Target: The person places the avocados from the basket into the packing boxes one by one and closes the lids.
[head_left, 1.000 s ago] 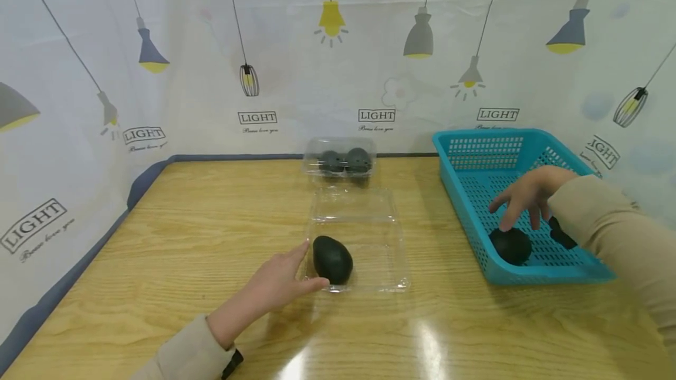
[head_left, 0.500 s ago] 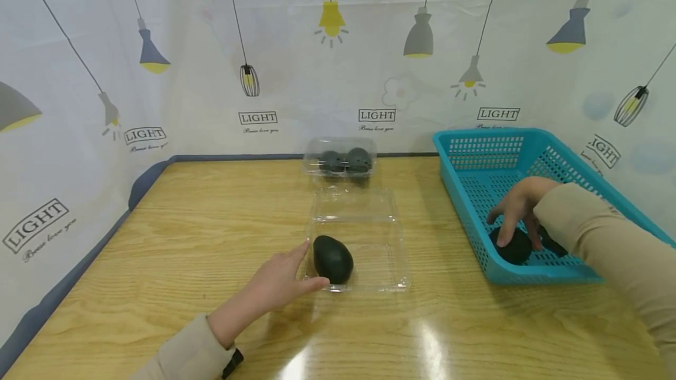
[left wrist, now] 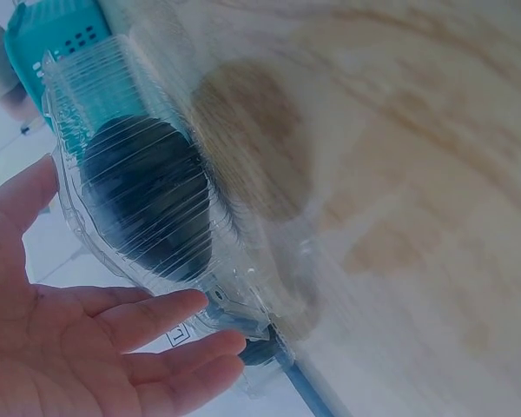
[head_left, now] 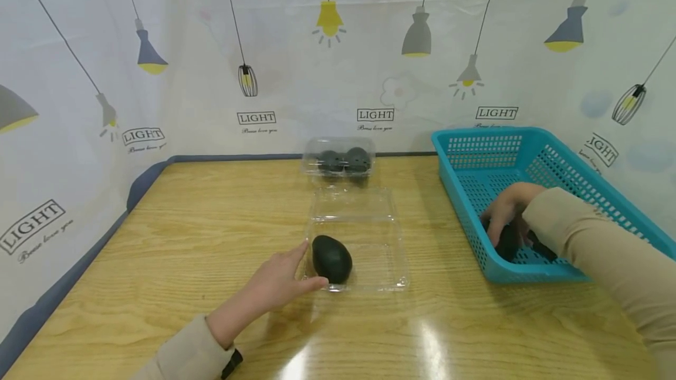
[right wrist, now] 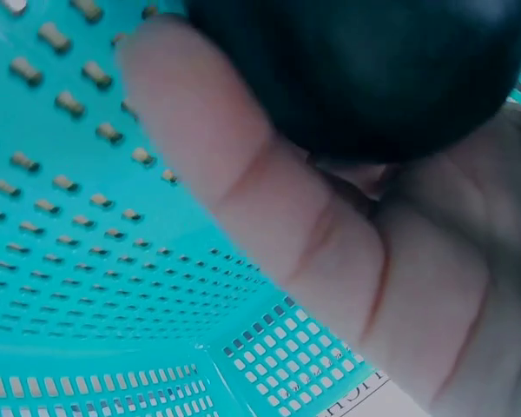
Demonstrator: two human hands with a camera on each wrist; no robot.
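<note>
My right hand (head_left: 508, 204) is down in the near left corner of the blue plastic basket (head_left: 533, 275), its fingers curled round a dark avocado (head_left: 509, 245). Up close in the right wrist view, the fingers lie along the smooth, blackish avocado (right wrist: 373, 78). A second avocado (head_left: 331, 260) lies in the near left part of a clear plastic clamshell box (head_left: 377, 263), whose lid is folded back. Beside that box my left hand (head_left: 271, 283) stays with fingers spread and mostly straight, thumb and fingertips at its edge. Ribbed clear plastic covers the avocado's side in the left wrist view.
Behind the open box, near the wall, stands a closed clear box (head_left: 311, 160) with dark round fruit inside. The basket's raised, perforated walls surround the right hand. A printed sheet with lamps (head_left: 401, 75) hangs along the back of the wooden table (head_left: 211, 204).
My right hand has lowered into the basket, and its fingers have closed round the avocado there, which is now mostly covered. The left hand and the open box have kept their places.
</note>
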